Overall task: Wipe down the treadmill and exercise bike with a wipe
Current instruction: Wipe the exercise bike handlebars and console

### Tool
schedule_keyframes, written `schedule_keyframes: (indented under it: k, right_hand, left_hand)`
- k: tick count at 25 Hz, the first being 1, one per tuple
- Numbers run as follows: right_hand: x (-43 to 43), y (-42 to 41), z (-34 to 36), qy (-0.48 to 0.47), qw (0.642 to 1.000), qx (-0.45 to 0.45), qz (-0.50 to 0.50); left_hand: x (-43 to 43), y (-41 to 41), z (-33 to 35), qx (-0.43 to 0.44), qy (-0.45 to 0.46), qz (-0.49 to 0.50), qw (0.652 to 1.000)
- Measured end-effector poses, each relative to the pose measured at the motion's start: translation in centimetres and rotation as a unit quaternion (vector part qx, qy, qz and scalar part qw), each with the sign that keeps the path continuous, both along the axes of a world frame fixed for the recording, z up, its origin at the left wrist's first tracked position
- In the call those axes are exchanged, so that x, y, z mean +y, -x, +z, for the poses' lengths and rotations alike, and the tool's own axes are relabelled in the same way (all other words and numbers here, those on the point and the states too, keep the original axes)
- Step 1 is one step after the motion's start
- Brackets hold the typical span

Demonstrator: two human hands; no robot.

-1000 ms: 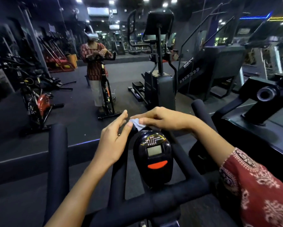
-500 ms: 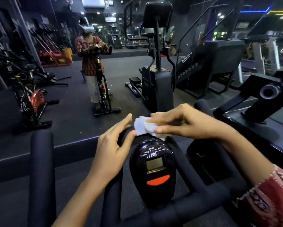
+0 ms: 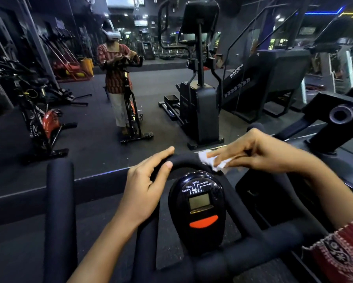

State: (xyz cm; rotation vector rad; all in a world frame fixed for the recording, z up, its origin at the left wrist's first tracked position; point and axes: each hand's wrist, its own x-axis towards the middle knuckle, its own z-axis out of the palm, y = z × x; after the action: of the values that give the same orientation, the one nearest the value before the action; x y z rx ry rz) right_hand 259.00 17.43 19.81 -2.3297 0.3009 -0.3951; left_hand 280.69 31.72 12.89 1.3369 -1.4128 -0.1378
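Observation:
The exercise bike's black padded handlebar (image 3: 59, 201) fills the lower view, with its oval console (image 3: 198, 209) (small screen, red button) in the middle. My left hand (image 3: 147, 188) grips the left side of the handlebar's curved front loop (image 3: 183, 160). My right hand (image 3: 259, 152) presses a white wipe (image 3: 210, 160) flat against the right side of that loop, just above the console. Part of the wipe is hidden under my fingers.
A wall mirror ahead reflects a person at the bike (image 3: 118, 78). A red spin bike (image 3: 45, 123) stands at the left, an elliptical (image 3: 200, 99) in the centre, a stair climber (image 3: 273, 78) beyond it. A black machine frame (image 3: 338, 119) sits close on my right.
My right hand has carried the wipe from the middle of the loop to its right side. My left hand has let go of the wipe and closed on the loop's left side.

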Motion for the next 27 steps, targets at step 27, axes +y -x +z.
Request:
schedule_keyframes:
  k: [27]
  right_hand:
    - [5.5,-1.6,-7.5,0.171,0.956,-0.171,-0.167]
  left_hand:
    - [2.7,1.5,-1.7,-0.060,0.003,0.086,0.994]
